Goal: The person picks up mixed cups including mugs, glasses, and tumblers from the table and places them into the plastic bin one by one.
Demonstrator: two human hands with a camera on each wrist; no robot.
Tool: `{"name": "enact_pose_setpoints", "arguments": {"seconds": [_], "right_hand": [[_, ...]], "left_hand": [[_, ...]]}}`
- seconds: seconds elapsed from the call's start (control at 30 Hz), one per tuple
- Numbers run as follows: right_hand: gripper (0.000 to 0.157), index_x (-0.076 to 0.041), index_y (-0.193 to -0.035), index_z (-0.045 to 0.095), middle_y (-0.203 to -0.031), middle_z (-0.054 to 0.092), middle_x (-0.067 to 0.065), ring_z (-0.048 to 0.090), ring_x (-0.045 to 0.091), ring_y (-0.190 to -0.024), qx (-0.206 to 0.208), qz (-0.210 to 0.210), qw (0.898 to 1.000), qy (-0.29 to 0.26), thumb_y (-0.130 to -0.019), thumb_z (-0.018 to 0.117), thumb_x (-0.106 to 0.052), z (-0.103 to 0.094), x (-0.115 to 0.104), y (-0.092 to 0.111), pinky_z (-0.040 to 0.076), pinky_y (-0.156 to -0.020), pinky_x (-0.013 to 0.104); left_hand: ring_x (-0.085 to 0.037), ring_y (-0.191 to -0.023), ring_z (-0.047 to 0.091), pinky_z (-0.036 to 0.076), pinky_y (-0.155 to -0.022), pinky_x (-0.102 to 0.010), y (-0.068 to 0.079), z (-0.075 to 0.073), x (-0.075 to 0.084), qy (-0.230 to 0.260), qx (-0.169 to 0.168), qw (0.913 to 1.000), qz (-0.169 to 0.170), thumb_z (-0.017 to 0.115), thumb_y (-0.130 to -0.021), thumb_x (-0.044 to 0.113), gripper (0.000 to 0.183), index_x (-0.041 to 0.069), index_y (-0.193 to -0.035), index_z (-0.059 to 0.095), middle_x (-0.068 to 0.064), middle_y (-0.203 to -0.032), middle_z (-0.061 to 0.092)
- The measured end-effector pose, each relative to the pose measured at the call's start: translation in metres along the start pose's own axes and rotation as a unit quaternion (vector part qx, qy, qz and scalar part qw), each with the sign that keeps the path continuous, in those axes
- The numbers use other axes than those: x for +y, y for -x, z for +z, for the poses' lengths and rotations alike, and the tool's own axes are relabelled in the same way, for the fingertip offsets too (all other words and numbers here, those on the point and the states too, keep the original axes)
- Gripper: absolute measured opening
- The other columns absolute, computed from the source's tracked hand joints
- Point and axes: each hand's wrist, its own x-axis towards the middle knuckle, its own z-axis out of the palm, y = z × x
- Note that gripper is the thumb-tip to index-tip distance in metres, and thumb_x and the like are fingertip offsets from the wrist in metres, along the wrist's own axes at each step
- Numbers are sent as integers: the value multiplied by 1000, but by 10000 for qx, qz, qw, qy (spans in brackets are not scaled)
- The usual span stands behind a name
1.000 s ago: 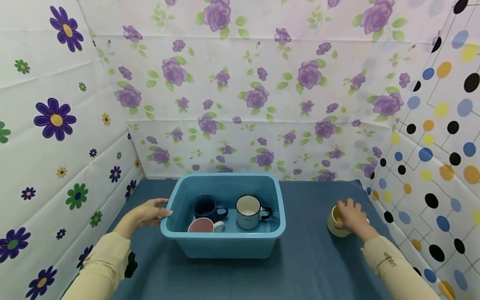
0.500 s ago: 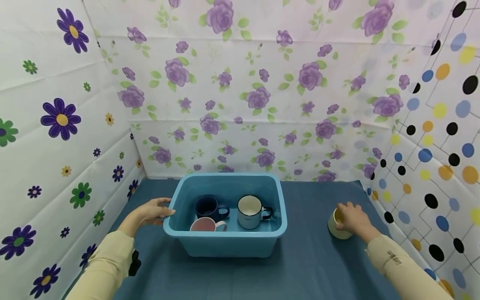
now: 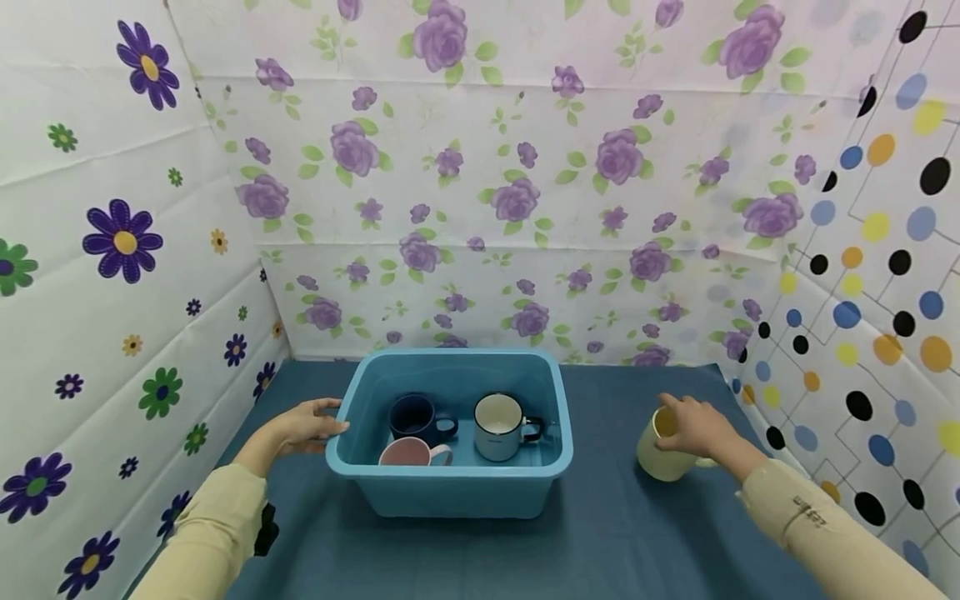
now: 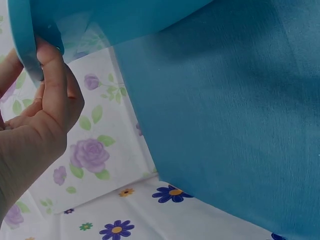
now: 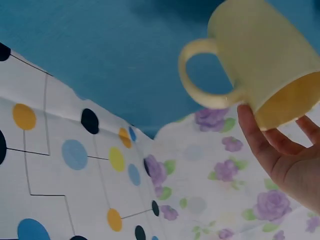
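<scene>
My left hand (image 3: 300,427) pinches the left rim of a light blue plastic tub (image 3: 457,493); in the left wrist view, thumb and fingers lie on either side of the rim (image 4: 21,30). At the right, my right hand (image 3: 697,431) holds a pale yellow mug (image 3: 654,454) by its rim from above. Its handle points right, toward the sleeve. The right wrist view shows the mug's handle (image 5: 200,50) untouched, with fingers (image 5: 256,142) at the mouth. Inside the tub stand a navy mug (image 3: 409,422), a pink mug (image 3: 407,452) and a white mug (image 3: 493,443) with a dark handle.
A dark blue cloth (image 3: 607,533) covers the table. Patterned sheets hang around it: purple roses on the back sheet (image 3: 480,200), daisies on the left sheet (image 3: 45,333), coloured dots on the right sheet (image 3: 892,367). Bare cloth lies between tub and yellow mug.
My right hand has moved the yellow mug a little left toward the tub, and its handle now shows more. The left hand stays on the tub's rim.
</scene>
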Motion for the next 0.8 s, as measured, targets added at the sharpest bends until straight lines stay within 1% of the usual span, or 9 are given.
{"name": "enact_pose_setpoints", "arguments": {"seconds": [0.13, 0.23, 0.43, 0.57, 0.8], "right_hand": [[66, 0, -126, 52, -109, 60, 26, 60, 40, -88, 22, -152, 9999, -38, -77, 73, -40, -8, -10, 3, 50, -67, 49], [65, 0, -123, 55, -105, 62, 24, 60, 37, -85, 111, -338, 9994, -25, -77, 73, -41, -13, -16, 4, 50, -64, 48], [64, -1, -122, 57, -99, 62, 19, 58, 25, -74, 316, -499, 9982, 101, -76, 73, -41, -24, -30, 3, 45, -55, 35], [63, -1, -122, 58, -95, 62, 16, 53, 18, -68, 362, -624, 9973, 109, -76, 73, -41, -38, -41, 4, 39, -51, 29], [65, 2, -125, 54, -93, 64, 13, 51, 16, -65, 326, -784, 9962, -166, -78, 73, -39, -68, -56, 6, 36, -51, 27]], "left_hand": [[-46, -123, 45, 48, -94, -52, 0, 3, 0, -26, 127, 9999, -19, 58, -94, 20, 73, -8, -145, 15, -35, -140, 33], [-46, -123, 45, 48, -94, -52, -1, 4, 0, -72, 177, 9998, -70, 57, -95, 19, 71, -9, -145, 15, -35, -140, 34], [-46, -124, 44, 47, -95, -53, -5, 2, 0, -62, 170, 9998, -94, 57, -95, 20, 71, -8, -145, 15, -34, -140, 34], [-45, -123, 46, 47, -94, -53, -5, 1, 0, -44, 199, 9997, -102, 58, -94, 19, 71, -8, -145, 16, -35, -139, 35], [-47, -124, 44, 47, -95, -54, -3, 1, 1, -34, 190, 9998, -79, 58, -94, 19, 71, -8, -145, 15, -35, -140, 35]]}}
